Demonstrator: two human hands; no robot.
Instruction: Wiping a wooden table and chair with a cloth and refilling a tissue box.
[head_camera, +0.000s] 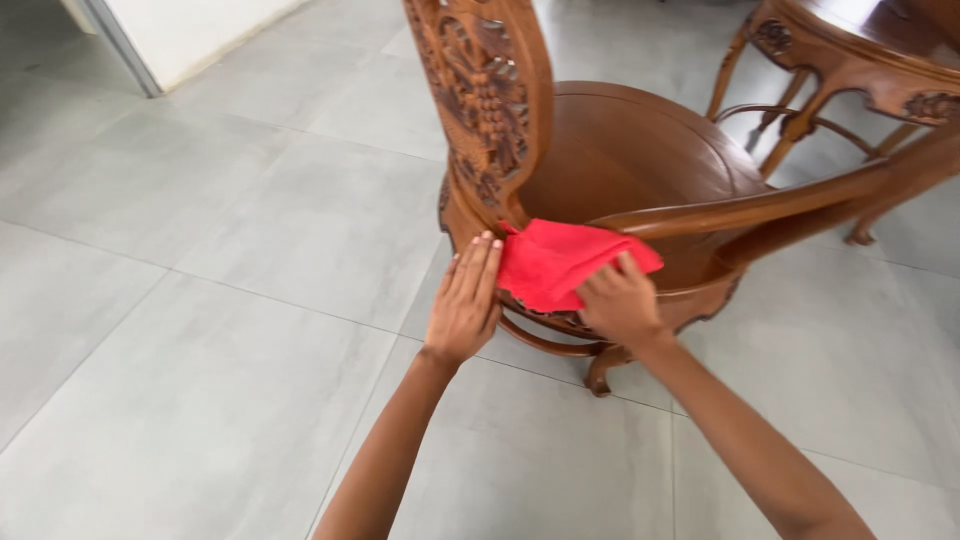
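The right hand gripped a crumpled red cloth, pressing it against the seat rim of the carved brown wooden chair, beneath the armrest. The left hand lay flat, fingers extended, against the rim, apparently steadying the chair.

The right hand presses a red cloth on the carved wooden chair; the left hand lies flat beside it.

Bright, even daylight — slight blur.
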